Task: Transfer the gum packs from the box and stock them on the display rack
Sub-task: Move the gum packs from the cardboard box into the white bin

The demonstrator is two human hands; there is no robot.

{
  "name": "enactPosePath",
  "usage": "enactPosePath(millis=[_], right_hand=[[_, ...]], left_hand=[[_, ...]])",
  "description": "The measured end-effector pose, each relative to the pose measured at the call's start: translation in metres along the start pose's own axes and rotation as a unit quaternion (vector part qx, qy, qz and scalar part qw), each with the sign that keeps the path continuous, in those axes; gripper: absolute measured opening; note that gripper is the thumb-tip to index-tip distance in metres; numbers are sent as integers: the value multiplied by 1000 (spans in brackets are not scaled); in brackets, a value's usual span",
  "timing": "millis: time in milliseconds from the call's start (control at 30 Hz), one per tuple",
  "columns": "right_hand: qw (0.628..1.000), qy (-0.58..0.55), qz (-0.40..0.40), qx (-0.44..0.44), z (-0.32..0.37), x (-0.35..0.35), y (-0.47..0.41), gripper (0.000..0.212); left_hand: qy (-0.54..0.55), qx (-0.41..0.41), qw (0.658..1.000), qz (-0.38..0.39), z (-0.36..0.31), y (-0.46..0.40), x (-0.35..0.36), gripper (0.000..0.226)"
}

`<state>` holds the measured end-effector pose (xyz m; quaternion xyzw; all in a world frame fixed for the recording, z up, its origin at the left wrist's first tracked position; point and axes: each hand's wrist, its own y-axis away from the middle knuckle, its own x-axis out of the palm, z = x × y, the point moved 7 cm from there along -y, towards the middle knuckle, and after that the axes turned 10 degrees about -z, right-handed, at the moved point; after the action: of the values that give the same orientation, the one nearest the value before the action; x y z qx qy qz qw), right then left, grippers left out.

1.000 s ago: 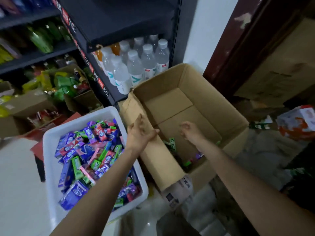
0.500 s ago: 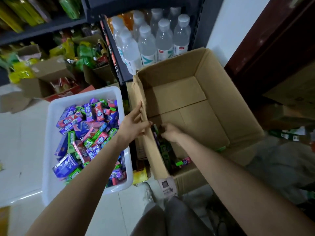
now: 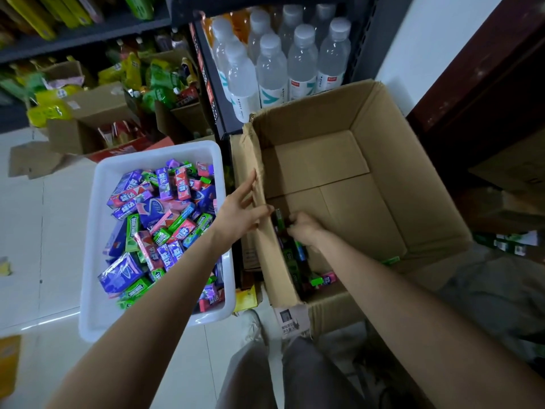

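A large open cardboard box [image 3: 383, 160] stands on the floor at the right. Several gum packs [image 3: 295, 261] lie along its left inner wall, green, purple and pink. My left hand [image 3: 240, 212] rests with straight fingers on the box's left wall and holds it back. My right hand [image 3: 303, 228] is down inside the box with its fingers curled round a green gum pack [image 3: 278, 218]. A white plastic tub [image 3: 100, 231] to the left holds a heap of mixed gum packs [image 3: 162, 219].
Dark shelving behind the box carries clear water bottles [image 3: 280, 60]. Open cartons [image 3: 97, 113] with snack bags sit on the white tiled floor at the back left. My legs [image 3: 295, 376] are at the bottom. More cartons stand at the right.
The view has tilted down and closer. My right hand has moved left across the box floor to the packs by the left wall and closed on one. My left hand stays on the wall.
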<state>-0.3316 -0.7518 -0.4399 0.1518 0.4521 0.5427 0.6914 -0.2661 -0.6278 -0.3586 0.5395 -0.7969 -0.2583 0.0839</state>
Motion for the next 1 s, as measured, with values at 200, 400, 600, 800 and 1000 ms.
enactPosePath(millis=[200,400,600,800,1000], right_hand=[[997,-60,42,13,1,1,8,51],[992,-122,-3,-14,0,-9,11,29],[955,-288,-40,-57,11,-69,27,18],[965,-227,-38,-123,21,-118,45,9],[969,55,-135,-198,29,-148,45,27]], left_hand=[[-10,19,1000,-4,-1,1,1,83],[-106,67,991,-54,0,2,-2,80],[-163,318,920,-163,-62,34,18,28],[-1,6,999,38,-40,9,103,40],[93,-160,970,159,-24,10,143,39]])
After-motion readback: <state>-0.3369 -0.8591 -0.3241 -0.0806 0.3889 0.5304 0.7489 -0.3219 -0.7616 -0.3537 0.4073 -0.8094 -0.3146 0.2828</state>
